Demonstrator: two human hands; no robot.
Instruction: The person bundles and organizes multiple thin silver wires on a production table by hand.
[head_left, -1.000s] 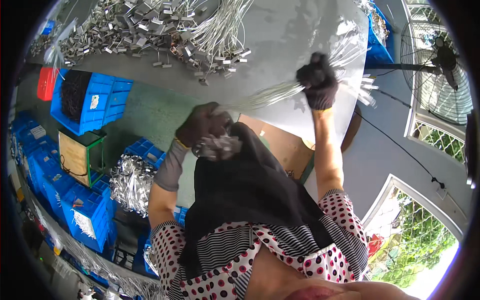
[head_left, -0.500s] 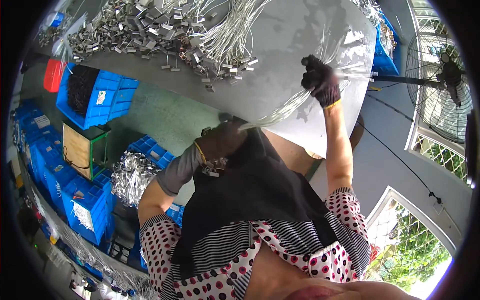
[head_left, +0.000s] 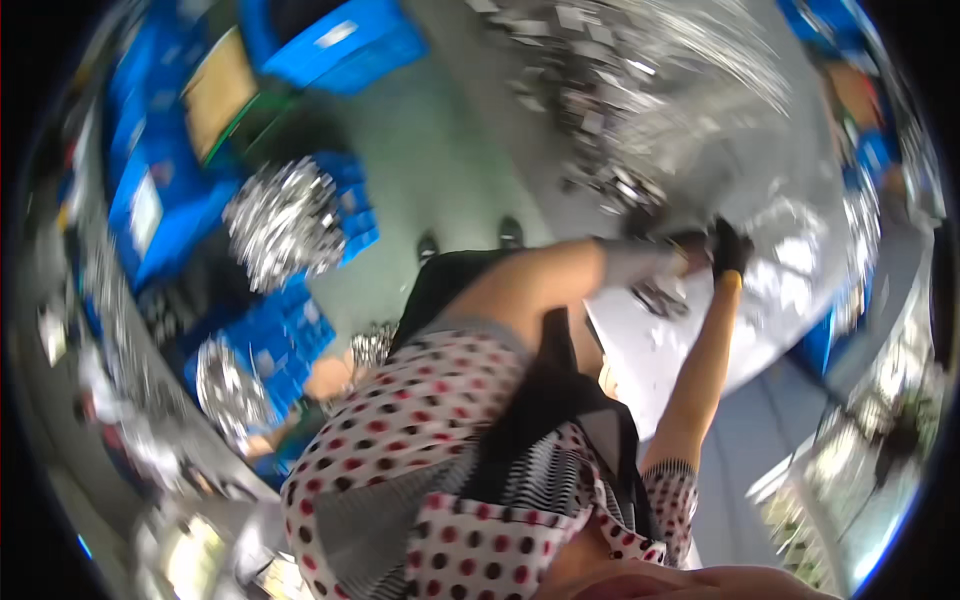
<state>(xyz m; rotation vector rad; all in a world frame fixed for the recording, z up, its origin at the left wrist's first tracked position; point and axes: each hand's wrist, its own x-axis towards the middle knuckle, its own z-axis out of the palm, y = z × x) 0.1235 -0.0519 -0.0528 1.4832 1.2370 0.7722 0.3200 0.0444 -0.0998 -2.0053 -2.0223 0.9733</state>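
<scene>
Both my gloved hands are close together over the grey table (head_left: 690, 370), blurred by motion. My left hand (head_left: 688, 252), in a dark glove below a grey sleeve, is closed on a bundle of thin pale wires. Small metal end pieces (head_left: 662, 298) of that bundle hang beside the hand, over the table. The wires themselves are hardly visible here. Against the left hand is my right hand (head_left: 731, 250), in a black glove with a yellow cuff; its fingers are too smeared to read.
A heap of metal pieces (head_left: 600, 110) and loose pale wires (head_left: 735, 60) covers the table's far part. Blue crates (head_left: 345, 45) stand on the floor to the left, one with a silvery bundle (head_left: 285, 225). A fan (head_left: 895, 430) is at the right.
My view has swung, shifting the table rightward and showing more floor. My left hand has come across to my right hand, and the wire bundle no longer stretches between them.
</scene>
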